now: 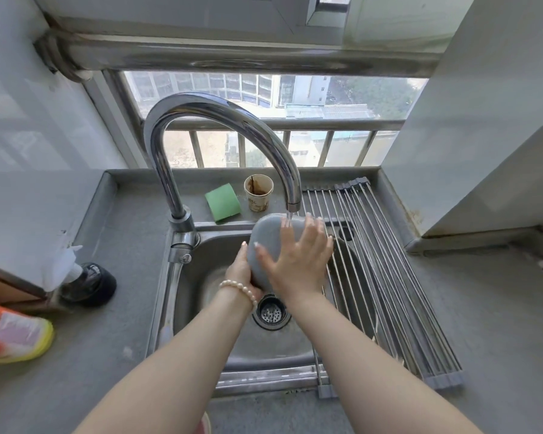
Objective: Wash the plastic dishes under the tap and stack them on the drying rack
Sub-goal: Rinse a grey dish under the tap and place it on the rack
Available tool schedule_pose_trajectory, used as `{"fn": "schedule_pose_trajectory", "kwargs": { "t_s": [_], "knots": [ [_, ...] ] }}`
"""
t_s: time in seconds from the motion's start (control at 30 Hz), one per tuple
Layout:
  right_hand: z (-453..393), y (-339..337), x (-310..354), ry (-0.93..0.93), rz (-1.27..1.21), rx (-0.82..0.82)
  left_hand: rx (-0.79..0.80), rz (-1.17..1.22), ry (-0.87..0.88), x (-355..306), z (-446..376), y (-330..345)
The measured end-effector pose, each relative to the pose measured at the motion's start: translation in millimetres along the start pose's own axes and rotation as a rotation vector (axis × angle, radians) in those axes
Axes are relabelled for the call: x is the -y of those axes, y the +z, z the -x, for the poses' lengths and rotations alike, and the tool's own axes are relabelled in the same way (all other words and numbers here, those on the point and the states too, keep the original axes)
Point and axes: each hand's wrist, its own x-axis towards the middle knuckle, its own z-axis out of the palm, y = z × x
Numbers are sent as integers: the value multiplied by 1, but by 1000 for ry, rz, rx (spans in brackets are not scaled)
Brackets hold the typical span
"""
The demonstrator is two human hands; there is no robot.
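**Dish under running tap**

Dish [265, 242], grey plastic, is sitting over the sink [201, 277], tilted, its upper edge directly beneath the tap [220, 126] spout. Water is falling onto that edge. Left hand [243, 270] is gripping the dish from below and left, thumb curling over its near face; a pearl bracelet [239, 291] is circling that wrist. Right hand [298, 255] is lying flat on the dish face, fingers straight and spread. Rack [389, 277] of metal rods is spanning the sink's right side and the table [483, 324]. Behind the sink, a green sponge [222, 202] and a stained paper cup [258, 192] are standing just beside each other. Drain strainer [271, 312] is showing between the forearms.
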Motion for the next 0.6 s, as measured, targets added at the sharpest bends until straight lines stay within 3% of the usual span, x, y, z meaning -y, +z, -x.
{"fn": "schedule_pose_trajectory", "kwargs": {
  "t_s": [0.1,0.17,0.37,0.5,0.6],
  "knots": [
    [1,-2,6,-155,208,248,16,-31,-29,-1,0,-4],
    [-4,-6,7,-150,213,364,7,-85,14,-2,3,-2],
    [-30,-14,-6,23,35,307,-101,-100,138,3,-3,-2],
    [-29,-15,-28,190,-451,254,-179,-26,166,6,0,-6],
    [-15,-9,-36,619,-1164,312,-196,67,142,5,8,1]
  ]
}}
